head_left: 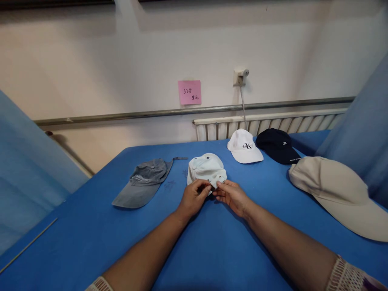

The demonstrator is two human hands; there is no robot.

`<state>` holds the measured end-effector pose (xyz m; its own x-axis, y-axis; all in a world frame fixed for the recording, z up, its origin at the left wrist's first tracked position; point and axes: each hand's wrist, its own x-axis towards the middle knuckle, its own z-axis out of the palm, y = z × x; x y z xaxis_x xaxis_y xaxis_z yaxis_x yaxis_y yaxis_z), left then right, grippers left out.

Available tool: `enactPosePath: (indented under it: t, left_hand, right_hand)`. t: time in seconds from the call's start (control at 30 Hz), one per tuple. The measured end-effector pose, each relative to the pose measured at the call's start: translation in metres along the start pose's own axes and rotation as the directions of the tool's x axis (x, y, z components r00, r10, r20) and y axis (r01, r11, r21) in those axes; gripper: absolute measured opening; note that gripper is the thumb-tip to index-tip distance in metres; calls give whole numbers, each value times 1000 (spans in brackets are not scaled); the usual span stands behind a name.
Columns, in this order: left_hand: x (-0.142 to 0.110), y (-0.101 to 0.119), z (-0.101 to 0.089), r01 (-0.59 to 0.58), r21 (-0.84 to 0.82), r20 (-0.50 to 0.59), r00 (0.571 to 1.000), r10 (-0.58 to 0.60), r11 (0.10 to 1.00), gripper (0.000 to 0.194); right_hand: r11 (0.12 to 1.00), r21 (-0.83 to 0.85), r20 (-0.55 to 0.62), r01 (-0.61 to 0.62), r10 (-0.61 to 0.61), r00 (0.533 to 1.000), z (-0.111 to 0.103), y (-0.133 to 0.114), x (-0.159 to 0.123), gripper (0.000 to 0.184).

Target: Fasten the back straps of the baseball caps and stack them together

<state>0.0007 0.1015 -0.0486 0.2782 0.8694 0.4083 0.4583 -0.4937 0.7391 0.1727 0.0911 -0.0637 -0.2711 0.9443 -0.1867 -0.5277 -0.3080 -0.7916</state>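
Note:
A pale mint-white cap [206,166] lies on the blue-covered table, its near edge between my two hands. My left hand [195,196] is closed in a pinch on the cap's near edge. From the right, my right hand [232,196] pinches the same edge near a small dark snap or eyelet. The fingertips of both hands nearly meet, and they hide part of the edge. To the left rests a grey cap [148,180] with its strap stretched out to the right.
Behind on the right sit a white cap [245,145] with black letters and a navy cap [277,145]. A large beige cap [336,190] is at the far right. A thin stick [28,245] lies at the left edge. Blue curtains [27,169] hang on both sides.

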Motion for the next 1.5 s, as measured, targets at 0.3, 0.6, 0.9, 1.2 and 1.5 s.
enactPosePath:
  t: [0.3, 0.6, 0.9, 1.2, 1.5]
  left_hand:
    - [0, 2, 2, 68, -64, 8, 998, -68, 996, 25]
    - [3, -4, 3, 172, -176, -24, 984, -179, 969, 28]
    - [1, 0, 1, 66, -33, -16, 998, -67, 997, 19]
    - [-3, 13, -2, -79, 136, 32, 997, 75, 988, 18]
    - [-3, 7, 0, -182, 167, 25, 983, 180, 969, 18]
  right_hand:
    - [996, -85, -140, 4, -16, 990, 7, 2, -2, 34]
    - [992, -33, -276, 123, -128, 953, 14, 1, -6, 45]
    - [985, -123, -178, 119, -140, 974, 13, 0, -6, 42]
    - [961, -196, -173, 194, -229, 958, 12, 2, -5, 37]
    - [954, -184, -187, 238, -272, 944, 13, 3, -5, 33]
